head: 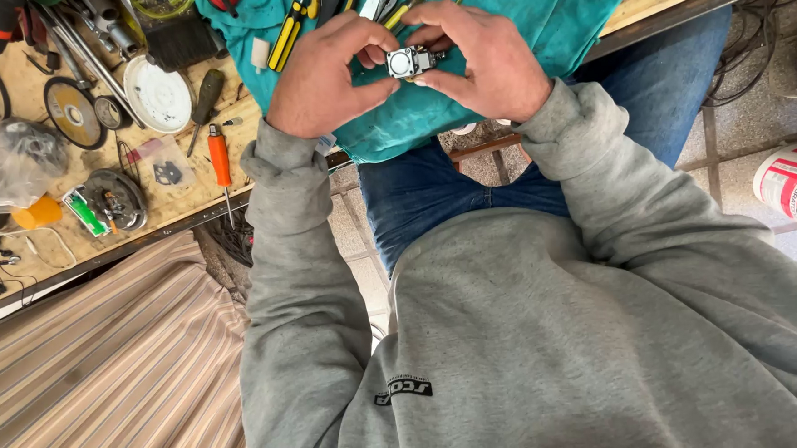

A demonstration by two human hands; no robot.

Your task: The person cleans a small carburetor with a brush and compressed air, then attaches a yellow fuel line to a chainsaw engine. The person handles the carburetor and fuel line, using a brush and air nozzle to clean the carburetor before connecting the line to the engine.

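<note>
Both hands, left hand and right hand, pinch small metal part

Your left hand and right hand pinch 1 small metal part together above the teal cloth on the workbench.

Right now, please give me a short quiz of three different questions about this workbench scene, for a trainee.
1. True or false: both hands hold the small square metal part.
2. Which cloth lies under the hands? A) teal cloth B) red cloth
3. What colour is the handle of the screwdriver on the wooden bench?

Key: 1 true; the left hand and right hand grip it. 2 A. 3 orange.
</note>
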